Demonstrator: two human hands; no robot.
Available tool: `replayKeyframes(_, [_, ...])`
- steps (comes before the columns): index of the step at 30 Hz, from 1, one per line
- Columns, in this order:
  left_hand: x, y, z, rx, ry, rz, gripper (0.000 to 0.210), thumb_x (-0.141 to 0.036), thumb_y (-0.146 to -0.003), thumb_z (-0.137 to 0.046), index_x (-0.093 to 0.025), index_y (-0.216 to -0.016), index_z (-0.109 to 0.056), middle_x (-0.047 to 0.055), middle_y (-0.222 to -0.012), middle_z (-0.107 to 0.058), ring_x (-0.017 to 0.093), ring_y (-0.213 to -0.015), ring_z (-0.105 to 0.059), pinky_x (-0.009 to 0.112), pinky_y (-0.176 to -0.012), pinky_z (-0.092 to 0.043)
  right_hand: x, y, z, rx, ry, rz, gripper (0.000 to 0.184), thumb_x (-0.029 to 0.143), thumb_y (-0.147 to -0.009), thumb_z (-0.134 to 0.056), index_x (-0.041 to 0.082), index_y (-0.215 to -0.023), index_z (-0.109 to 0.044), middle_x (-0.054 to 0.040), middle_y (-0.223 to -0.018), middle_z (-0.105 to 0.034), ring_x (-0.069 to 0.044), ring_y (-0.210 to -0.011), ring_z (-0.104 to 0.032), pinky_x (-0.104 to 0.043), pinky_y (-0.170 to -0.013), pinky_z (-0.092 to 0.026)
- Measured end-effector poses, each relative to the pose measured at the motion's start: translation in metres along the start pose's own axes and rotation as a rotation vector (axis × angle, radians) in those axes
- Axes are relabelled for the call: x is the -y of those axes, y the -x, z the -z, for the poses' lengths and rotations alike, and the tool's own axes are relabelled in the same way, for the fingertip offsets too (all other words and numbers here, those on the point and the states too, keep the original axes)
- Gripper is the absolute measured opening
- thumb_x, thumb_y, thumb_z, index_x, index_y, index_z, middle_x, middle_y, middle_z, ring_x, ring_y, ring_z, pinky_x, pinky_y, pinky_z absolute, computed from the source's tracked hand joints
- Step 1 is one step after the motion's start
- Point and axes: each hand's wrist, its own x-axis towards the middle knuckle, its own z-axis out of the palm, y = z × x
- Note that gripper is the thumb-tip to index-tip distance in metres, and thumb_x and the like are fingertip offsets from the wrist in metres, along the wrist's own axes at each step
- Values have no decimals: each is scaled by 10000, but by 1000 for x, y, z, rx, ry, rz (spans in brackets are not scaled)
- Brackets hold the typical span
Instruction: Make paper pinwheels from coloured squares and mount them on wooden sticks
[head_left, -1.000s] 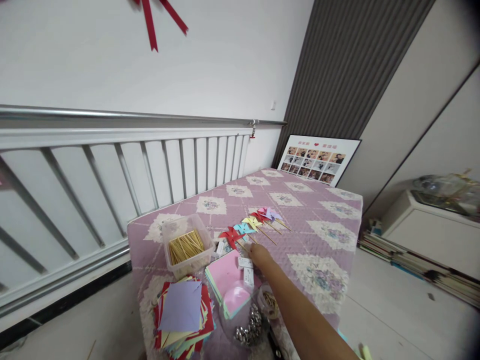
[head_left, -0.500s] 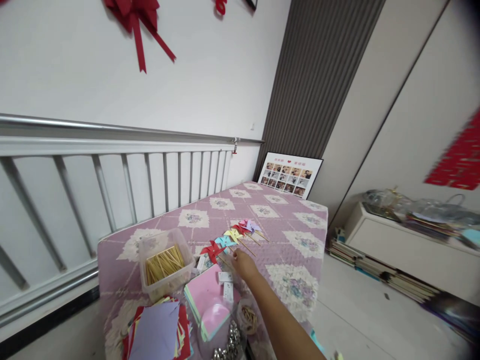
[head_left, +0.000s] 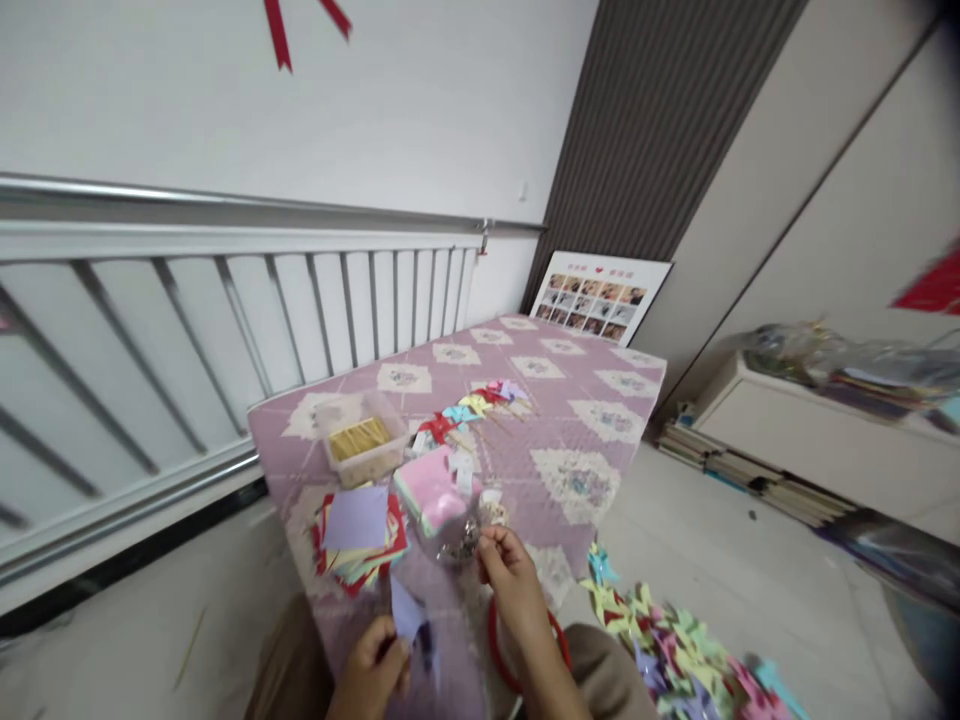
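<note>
Pinching small lilac paper piece [head_left: 406, 610] in closed fingertips of left hand [head_left: 373, 665], above purple floral tablecloth [head_left: 457, 640]; curling right hand [head_left: 514, 575] beside clear tub of silvery metal bits [head_left: 440, 550], can't tell if gripping anything; likely part-picking step, calling for steady paper next

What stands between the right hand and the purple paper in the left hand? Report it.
Nothing visible: only the floral tablecloth shows between the right hand and the purple paper in the left hand. The silvery pieces near the right fingertips lie off that path, farther from the person.
</note>
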Motion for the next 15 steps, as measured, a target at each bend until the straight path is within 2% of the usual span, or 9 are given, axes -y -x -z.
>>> replayKeyframes(2, [9,-2,-2,-73,222,-54,290,-419,-836,-545,-190,-661,-516,-47,-557,-509,120,-561,-481,262,-600,-401,-8,22,-4,26,19,-39,244,426,-797,-605,194,-863,-571,65,-577,-478,-126,-503,-433,-233,-503,-359])
replayKeyframes(5, [9,-1,-2,-54,406,-76,245,-396,-791,-597,-191,-687,-511,-52,-568,-508,111,-544,-469,249,-576,-371,-17,47,-11,86,88,-35,231,415,-796,-611,192,-848,-578,55,-601,-483,-135,-535,-451,-244,-525,-378])
replayKeyframes(9, [-1,4,0,-66,447,-109,226,-371,-798,-598,-181,-699,-526,-43,-568,-528,105,-547,-469,242,-595,-369,-27,65,-17,96,179,21,210,395,-804,-603,187,-825,-583,13,-695,-544,-163,-630,-520,-273,-601,-437])
replayKeyframes(12, [-5,8,1,-89,436,-106,212,-359,-800,-590,-178,-705,-533,-41,-558,-532,105,-543,-471,242,-592,-365,-30,72,-19,130,264,71,191,376,-829,-581,185,-842,-581,0,-714,-566,-171,-632,-544,-280,-599,-454])
replayKeyframes(15, [-6,10,0,-111,430,-88,201,-352,-801,-583,-176,-715,-540,-40,-563,-534,104,-542,-474,244,-595,-369,-26,76,-19,131,386,223,146,321,-861,-556,184,-905,-580,-10,-748,-579,-171,-638,-559,-281,-602,-459])
